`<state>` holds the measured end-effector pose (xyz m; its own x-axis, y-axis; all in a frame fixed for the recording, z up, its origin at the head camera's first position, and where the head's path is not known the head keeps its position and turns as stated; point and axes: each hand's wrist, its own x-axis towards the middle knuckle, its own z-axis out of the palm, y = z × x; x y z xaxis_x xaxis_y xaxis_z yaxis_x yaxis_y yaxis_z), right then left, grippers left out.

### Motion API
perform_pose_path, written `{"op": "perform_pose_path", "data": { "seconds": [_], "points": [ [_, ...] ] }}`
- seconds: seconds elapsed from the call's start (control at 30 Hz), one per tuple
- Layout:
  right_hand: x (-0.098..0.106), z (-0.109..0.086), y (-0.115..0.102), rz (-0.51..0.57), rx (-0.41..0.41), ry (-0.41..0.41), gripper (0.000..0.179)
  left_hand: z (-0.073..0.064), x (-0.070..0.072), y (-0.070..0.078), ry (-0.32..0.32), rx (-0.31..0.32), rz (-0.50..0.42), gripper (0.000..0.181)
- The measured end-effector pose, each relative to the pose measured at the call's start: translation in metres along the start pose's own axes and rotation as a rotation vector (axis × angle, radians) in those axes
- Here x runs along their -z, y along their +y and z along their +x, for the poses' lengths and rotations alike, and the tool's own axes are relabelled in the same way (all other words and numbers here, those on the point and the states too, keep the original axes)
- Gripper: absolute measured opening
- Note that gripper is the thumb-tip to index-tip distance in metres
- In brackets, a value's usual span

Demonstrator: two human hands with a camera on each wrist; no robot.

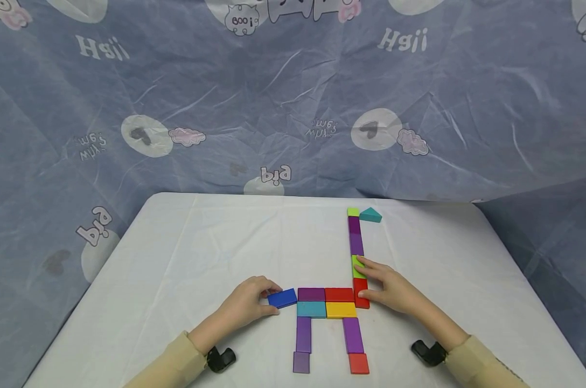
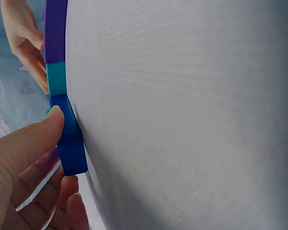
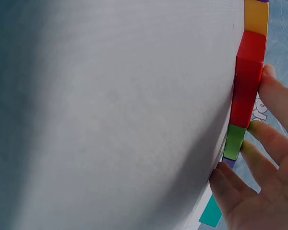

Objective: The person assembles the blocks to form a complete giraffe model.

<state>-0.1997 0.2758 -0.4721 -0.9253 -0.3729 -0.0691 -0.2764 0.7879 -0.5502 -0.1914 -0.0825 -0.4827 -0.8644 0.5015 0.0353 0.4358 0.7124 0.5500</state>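
My left hand pinches a blue block between thumb and fingers. The block lies slightly tilted at the left end of a flat figure of coloured blocks, its near corner right by the purple block. In the left wrist view the thumb presses on the blue block, beside a teal block. My right hand rests on the upright column at the right, fingertips on the green block and thumb on the upright red block. Its fingers are extended, also in the right wrist view.
Two block legs hang below the body, ending in a light purple block and a red block. A teal triangle sits beside the column's lime top block. The white table backs onto a patterned blue cloth.
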Motion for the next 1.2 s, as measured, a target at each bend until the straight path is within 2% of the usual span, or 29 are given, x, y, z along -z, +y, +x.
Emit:
{"op": "perform_pose_path", "data": {
  "seconds": [1.2],
  "points": [
    [-0.0006, 0.001, 0.0011, 0.002, -0.012, -0.003, 0.067, -0.0029, -0.0024, -0.0007, 0.041, -0.038, 0.015, 0.037]
  ]
}}
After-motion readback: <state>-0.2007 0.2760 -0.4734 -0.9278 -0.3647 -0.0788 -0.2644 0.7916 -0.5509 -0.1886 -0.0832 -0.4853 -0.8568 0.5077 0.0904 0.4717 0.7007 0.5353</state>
